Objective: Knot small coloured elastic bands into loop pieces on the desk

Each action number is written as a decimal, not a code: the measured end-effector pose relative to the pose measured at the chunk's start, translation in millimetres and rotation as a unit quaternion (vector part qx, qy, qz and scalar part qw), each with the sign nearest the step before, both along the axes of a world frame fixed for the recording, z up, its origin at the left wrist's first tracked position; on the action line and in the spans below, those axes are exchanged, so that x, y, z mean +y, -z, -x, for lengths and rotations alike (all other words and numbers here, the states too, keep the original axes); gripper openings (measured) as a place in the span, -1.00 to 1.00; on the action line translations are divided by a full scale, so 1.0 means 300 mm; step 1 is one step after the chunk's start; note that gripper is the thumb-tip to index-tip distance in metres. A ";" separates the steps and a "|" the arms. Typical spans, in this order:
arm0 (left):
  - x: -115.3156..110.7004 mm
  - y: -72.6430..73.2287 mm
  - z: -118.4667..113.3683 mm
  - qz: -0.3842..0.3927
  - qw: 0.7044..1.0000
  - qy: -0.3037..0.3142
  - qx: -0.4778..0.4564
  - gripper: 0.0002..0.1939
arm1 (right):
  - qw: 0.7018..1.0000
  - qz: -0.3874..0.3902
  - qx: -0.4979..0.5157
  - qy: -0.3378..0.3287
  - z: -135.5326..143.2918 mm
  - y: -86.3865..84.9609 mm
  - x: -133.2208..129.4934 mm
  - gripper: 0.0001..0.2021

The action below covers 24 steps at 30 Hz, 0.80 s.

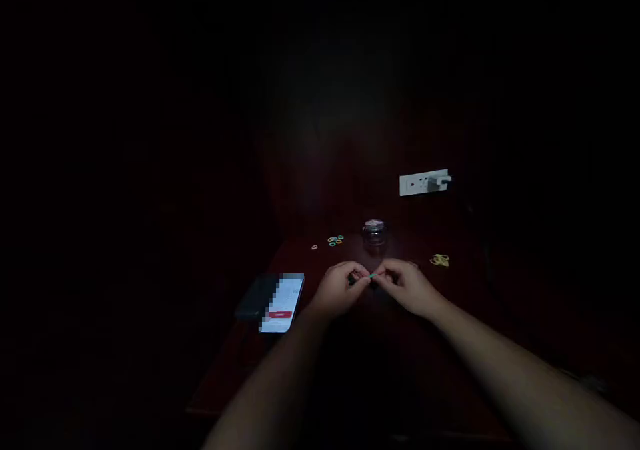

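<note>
**Both hands on one tiny green thing, the rest of the rings just sitting there**

So it's really dark in here, and I'm using the glass jar [375, 237] as my landmark. Just on the near side of it, the left hand [343, 289] and right hand [410, 289] have their fingertips almost together, with a small green piece [373, 276] pinched between them. Looks like both are gripping it, thumbs against fingers. Might be a band or ring like the others, but it's too small to tell.

How far along? The green piece is picked up and being worked on, I'd say, but nothing finished shows anywhere. A bunch of little coloured rings [335, 241] lies loose left of the jar, plus one pale ring [315, 247] further left, and no hand is on any of those. To the right of the jar there's a yellow item [441, 260], also untouched; can't make out what it is. Can't tell what's in the jar either.

Also around: a lit phone [286, 300] nearer and left of the jar, and a wall socket [413, 184] above and right of it.
</note>
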<state>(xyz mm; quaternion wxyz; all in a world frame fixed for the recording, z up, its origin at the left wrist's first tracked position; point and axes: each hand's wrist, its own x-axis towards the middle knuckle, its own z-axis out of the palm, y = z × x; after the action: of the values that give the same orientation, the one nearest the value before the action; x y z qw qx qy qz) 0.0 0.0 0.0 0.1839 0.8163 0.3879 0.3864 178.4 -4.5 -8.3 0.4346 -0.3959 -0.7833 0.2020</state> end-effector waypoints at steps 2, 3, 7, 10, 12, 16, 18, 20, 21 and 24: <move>0.001 0.002 0.001 0.000 1.000 -0.005 -0.004 -0.84 | 1.000 -0.004 -0.001 -0.004 0.004 0.000 0.001 -0.81; 0.001 0.003 0.001 0.001 1.000 -0.007 -0.006 -0.84 | 1.000 -0.005 -0.001 -0.006 0.006 0.000 0.002 -0.81; 0.004 0.003 0.003 0.002 1.000 -0.011 -0.010 -0.84 | 1.000 -0.001 -0.004 -0.023 0.006 0.000 0.003 -0.83; 0.005 -0.001 0.004 0.003 1.000 -0.014 -0.009 -0.84 | 0.999 0.003 -0.003 -0.037 0.003 0.000 0.002 -0.85; 0.002 -0.006 0.004 0.004 1.000 -0.015 -0.007 -0.84 | 0.999 0.002 -0.004 -0.036 0.003 -0.001 0.002 -0.85; -0.007 -0.013 0.001 0.007 1.000 -0.004 0.003 -0.83 | 1.000 -0.007 -0.007 -0.011 0.005 -0.003 0.001 -0.84; -0.013 -0.014 -0.003 0.008 1.000 0.004 0.012 -0.84 | 1.000 -0.011 -0.009 0.004 0.004 -0.004 0.000 -0.84; -0.019 -0.013 -0.007 0.012 1.000 0.015 0.021 -0.85 | 1.000 -0.009 -0.011 0.017 0.001 -0.005 0.001 -0.83; -0.021 -0.012 -0.009 0.014 0.999 0.021 0.025 -0.85 | 1.000 -0.006 -0.011 0.023 -0.002 -0.005 0.002 -0.83; -0.020 -0.010 -0.008 0.017 0.999 0.031 0.032 -0.85 | 0.999 0.004 -0.004 0.040 -0.009 -0.005 0.009 -0.80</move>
<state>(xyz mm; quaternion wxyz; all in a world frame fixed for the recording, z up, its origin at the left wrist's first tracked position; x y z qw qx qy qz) 2.3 -5.9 3.0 0.1969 0.8365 0.3747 0.3479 181.1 -1.9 -6.6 0.4375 -0.4293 -0.7680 0.1856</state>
